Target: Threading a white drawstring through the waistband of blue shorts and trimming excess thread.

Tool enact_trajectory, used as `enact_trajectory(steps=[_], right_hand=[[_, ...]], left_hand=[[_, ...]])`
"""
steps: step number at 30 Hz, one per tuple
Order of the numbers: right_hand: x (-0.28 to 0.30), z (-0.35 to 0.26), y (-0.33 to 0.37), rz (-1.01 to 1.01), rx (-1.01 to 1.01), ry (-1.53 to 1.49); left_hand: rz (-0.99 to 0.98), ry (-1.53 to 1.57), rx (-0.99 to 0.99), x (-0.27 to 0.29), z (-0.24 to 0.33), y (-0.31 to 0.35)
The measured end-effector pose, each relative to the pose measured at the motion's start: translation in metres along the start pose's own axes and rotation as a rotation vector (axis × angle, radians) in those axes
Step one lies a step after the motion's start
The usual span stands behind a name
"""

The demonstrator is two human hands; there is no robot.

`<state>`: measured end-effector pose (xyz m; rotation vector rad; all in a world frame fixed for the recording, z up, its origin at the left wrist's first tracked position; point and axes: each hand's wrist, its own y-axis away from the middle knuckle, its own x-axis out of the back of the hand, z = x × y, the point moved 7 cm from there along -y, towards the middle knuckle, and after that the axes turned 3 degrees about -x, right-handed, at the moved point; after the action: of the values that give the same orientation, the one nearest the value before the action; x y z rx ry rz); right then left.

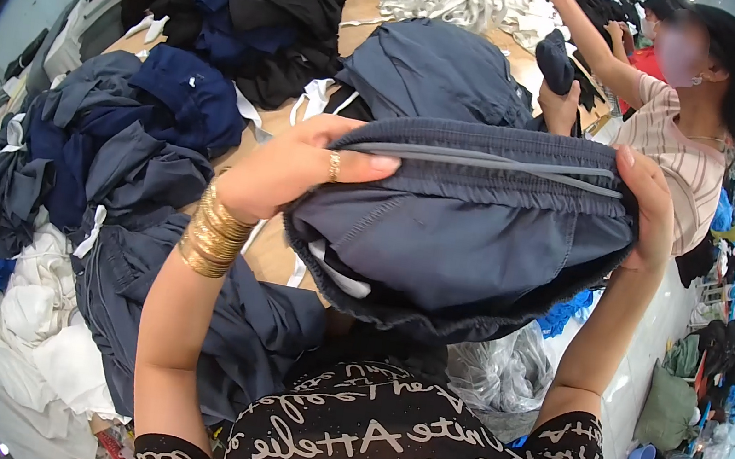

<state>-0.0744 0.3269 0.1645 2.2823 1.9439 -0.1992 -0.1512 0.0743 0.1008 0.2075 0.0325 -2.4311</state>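
Observation:
A pair of dark grey-blue shorts with a gathered elastic waistband is stretched between my two hands in front of my chest. Along the waistband runs a grey drawstring. My left hand grips the left end of the waistband, its thumb lying on the outside. At the opposite end, my right hand holds the waistband, with most of its fingers hidden behind the cloth. The waist opening faces me, and something white shows inside at the lower left.
Grey and navy garments lie heaped at the left, above white cloth. Black garments and white cords cover the table's far part. At the right stands a co-worker holding dark cloth. Clear plastic bags lie below the shorts.

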Motion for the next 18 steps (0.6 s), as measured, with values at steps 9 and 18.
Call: enact_trajectory(steps=[9,18], right_hand=[[-0.070,0.038,-0.031,-0.316,-0.212,0.115],[-0.172,0.086,-0.033,-0.467,-0.165,0.165]], left_hand=[[0.243,-0.071,0.000,0.051,0.000,0.056],[0.721,-0.636,-0.395,0.004,-0.027,0.078]])
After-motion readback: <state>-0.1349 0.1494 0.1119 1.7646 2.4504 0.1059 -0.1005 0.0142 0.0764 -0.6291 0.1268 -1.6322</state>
